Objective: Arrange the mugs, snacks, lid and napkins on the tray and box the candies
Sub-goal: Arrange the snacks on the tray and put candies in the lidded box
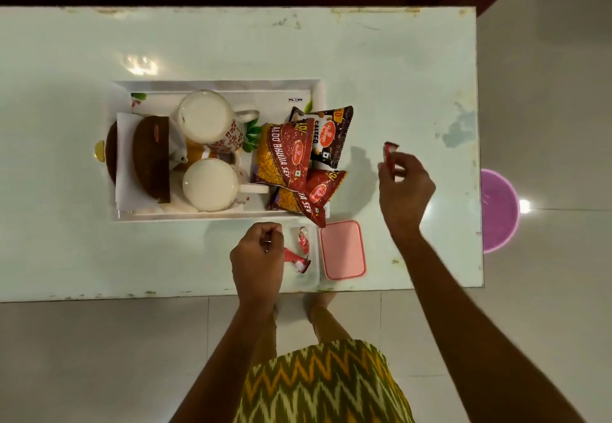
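- Candy (390, 154): red-and-white wrapped piece, held above the worktop (397, 75), right of the tray (218, 86); its long axis runs roughly away from the person
- Right hand (405, 191): grip closed in a fingertip pinch on that candy
- Key relation: the clear box (313, 277) lies toward the person and to the left of the right hand; the move turns on carrying the candy that way
- Box: open, beside its pink lid (342, 250), with red wrapped candies (299, 250) inside
- Left hand (258, 257): nearer the box, at its left edge; grip curled closed, possibly on a small item, contents unclear
- Tray: mugs (208, 121), snack packets (288, 154), napkins (126, 158) loaded
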